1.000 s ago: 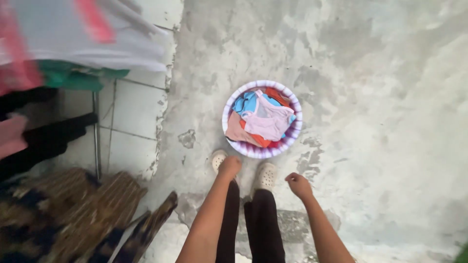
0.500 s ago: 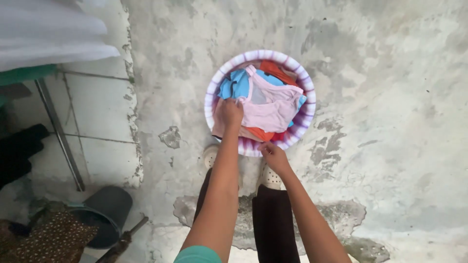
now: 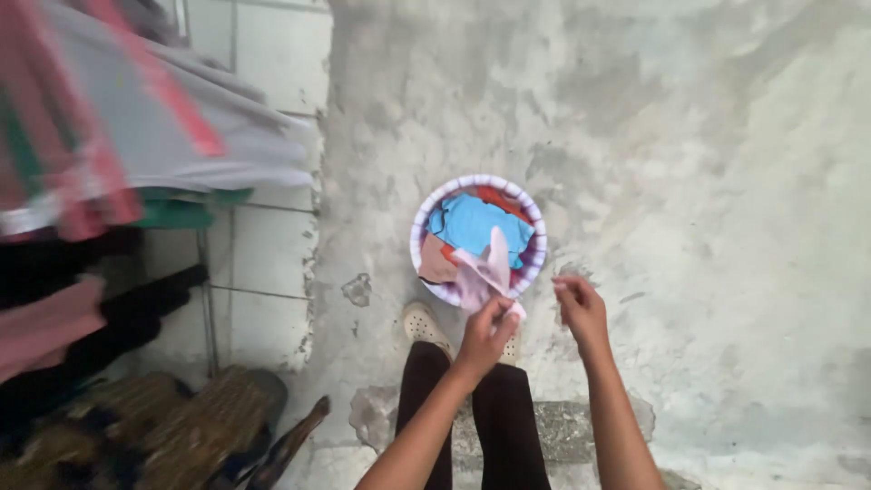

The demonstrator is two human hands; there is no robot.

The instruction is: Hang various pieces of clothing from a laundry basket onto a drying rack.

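The pale pink garment (image 3: 486, 270) hangs bunched and limp just over the near rim of the basin, its upper end trailing back above the pile and its lower end gathered in the left hand (image 3: 485, 332). That hand's fingers are closed around the cloth in a fist. The right hand (image 3: 581, 308) is just to the right of it, apart from the garment. Its fingers are half curled with the tips drawn close. The frame is too soft to tell whether they pinch an edge of cloth or nothing.

By my reading, the step in hand is lifting one piece clear of the pile. Because the garment is crumpled in a single grip, opening it out would call for a second hold from the right hand at another edge.

The round basin (image 3: 425, 220) has a white and purple striped rim. It stands on the concrete floor (image 3: 726, 227) just beyond the person's feet. Three other cloths show inside it: a blue cloth (image 3: 481, 223) on top, an orange cloth (image 3: 500, 194) at the far side and a peach cloth (image 3: 435, 260) at the near left.

One pale perforated shoe (image 3: 421, 321) is plain to see, while its pair is mostly hidden behind the left hand. Black trousers (image 3: 494, 426) run down to the near edge.

On the left, blurred hanging clothes (image 3: 145, 136) in grey, red and green cover pale wall tiles (image 3: 263, 254). A brown woven thing (image 3: 181, 422) lies in the near left corner.
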